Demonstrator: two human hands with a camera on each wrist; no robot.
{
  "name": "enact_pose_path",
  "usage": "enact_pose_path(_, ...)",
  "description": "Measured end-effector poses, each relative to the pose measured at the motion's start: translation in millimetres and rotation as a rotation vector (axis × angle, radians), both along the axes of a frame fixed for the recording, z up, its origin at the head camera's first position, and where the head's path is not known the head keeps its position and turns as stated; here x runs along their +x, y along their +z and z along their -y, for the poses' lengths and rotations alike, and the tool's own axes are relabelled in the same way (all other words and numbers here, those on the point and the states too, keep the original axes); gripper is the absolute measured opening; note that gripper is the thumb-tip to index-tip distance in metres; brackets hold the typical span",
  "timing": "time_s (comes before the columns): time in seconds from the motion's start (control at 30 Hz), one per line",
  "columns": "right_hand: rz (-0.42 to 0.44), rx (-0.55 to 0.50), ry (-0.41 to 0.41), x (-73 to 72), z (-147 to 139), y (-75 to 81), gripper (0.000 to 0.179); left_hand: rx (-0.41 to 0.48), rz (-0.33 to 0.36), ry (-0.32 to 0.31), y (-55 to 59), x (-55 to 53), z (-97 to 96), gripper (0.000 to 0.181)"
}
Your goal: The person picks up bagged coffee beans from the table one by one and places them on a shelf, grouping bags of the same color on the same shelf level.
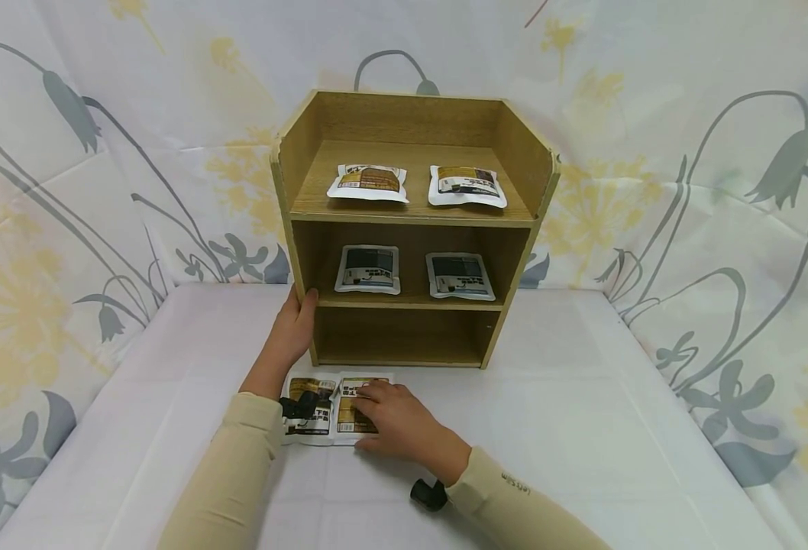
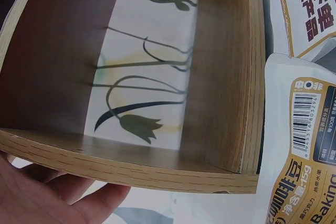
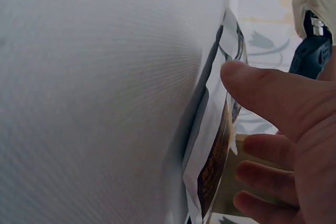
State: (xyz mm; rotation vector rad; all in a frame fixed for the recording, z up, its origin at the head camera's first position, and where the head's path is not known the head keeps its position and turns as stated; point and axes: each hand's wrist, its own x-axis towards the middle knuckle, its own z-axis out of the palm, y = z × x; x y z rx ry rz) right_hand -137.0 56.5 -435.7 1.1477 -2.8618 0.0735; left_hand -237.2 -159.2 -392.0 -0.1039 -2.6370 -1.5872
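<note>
My left hand (image 1: 291, 334) grips the left side panel of a small wooden shelf (image 1: 414, 219), its thumb at the front edge and the other fingers on the outside. My right hand (image 1: 404, 424) is over a white and brown coffee-bean pouch (image 1: 346, 416) lying flat on the table. In the right wrist view, the right thumb is beside the pouch edge (image 3: 210, 129) and the other fingers are spread loosely above it. Beside that pouch, to the left, lies a similar white pouch (image 1: 316, 425), partly covered by the left wrist's camera.
On the top shelf board lie a brown-labelled pouch (image 1: 368, 183) and another pouch (image 1: 467, 186). The middle board holds two dark-labelled pouches, one left (image 1: 367, 269) and one right (image 1: 460, 276). A white cloth covers the table (image 1: 583, 412); a flower-patterned curtain (image 1: 686, 153) hangs behind.
</note>
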Motion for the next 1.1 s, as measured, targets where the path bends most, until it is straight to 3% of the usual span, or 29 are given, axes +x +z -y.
enact_pose_path(0.27, 0.015, 0.053, -0.004, -1.0, 0.2, -4.1, 0.070, 0.004, 0.001, 0.003, 0.5, 0.2, -0.6, 0.070)
enact_pose_path(0.73, 0.036, 0.080, -0.011, -1.3, 5.0, -4.6, 0.062, 0.013, -0.009, -0.005, 0.9, 1.6, -0.9, 0.068)
enact_pose_path(0.9, 0.014, 0.081, 0.001, -0.9, 5.0, -4.0, 0.057, 0.008, -0.013, -0.009, 1.9, 2.2, -0.9, 0.069)
enact_pose_path(1.1, -0.087, 0.071, 0.072, -0.8, 2.7, -1.5, 0.036, -0.001, -0.011, -0.016, 3.3, 3.7, -0.8, 0.070)
